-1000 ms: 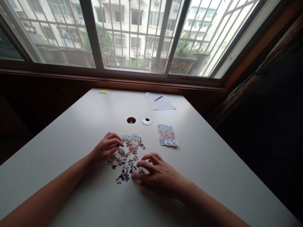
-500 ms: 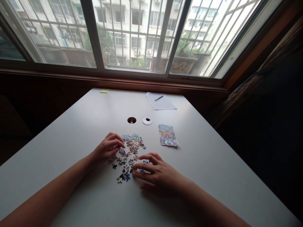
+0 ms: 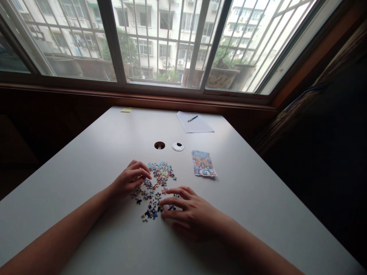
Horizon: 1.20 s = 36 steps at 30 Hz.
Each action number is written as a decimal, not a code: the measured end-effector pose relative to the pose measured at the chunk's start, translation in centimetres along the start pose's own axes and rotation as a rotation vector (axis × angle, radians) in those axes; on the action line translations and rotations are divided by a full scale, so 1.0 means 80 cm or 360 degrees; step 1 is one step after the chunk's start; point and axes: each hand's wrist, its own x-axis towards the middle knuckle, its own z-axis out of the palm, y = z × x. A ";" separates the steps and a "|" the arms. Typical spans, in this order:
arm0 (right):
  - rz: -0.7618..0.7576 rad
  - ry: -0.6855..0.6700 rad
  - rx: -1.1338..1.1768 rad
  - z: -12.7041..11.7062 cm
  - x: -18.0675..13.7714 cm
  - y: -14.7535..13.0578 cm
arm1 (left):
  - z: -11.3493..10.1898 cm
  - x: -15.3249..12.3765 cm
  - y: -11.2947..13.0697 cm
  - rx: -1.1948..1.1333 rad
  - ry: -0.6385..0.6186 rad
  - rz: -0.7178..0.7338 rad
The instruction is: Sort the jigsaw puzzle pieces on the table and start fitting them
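Several small colourful jigsaw pieces (image 3: 156, 183) lie scattered on the white table (image 3: 100, 152) in front of me. My left hand (image 3: 130, 178) rests at the left edge of the pile, fingers curled with the tips touching pieces. On the pile's near right side my right hand (image 3: 187, 210) lies flat, fingers spread over a few loose pieces; whether it pinches one is hidden. A printed puzzle picture (image 3: 203, 163) lies to the right of the pile.
Behind the pile are a round cable hole (image 3: 159, 145) and its white cap (image 3: 178, 146). Farther back lie a sheet of paper (image 3: 195, 122) with a pen (image 3: 192, 118) and a yellow sticky note (image 3: 126, 110). A barred window spans the back.
My right hand's fingers have shifted slightly left over the loose pieces near the pile's lower edge. The left hand has barely moved.
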 end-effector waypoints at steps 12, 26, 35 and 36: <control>0.0005 0.0025 0.0006 0.004 0.000 -0.002 | 0.000 0.000 -0.003 0.0025 -0.0014 0.0045; -0.0018 0.0013 -0.0016 0.005 -0.001 0.001 | -0.011 0.005 0.053 0.0128 -0.0470 0.0297; -0.0038 0.0071 -0.0071 0.009 -0.003 0.003 | -0.005 0.004 0.058 0.0216 -0.0559 0.0375; -0.0036 0.0077 -0.0073 0.010 -0.003 0.004 | -0.004 0.003 0.056 0.0231 -0.0562 0.0385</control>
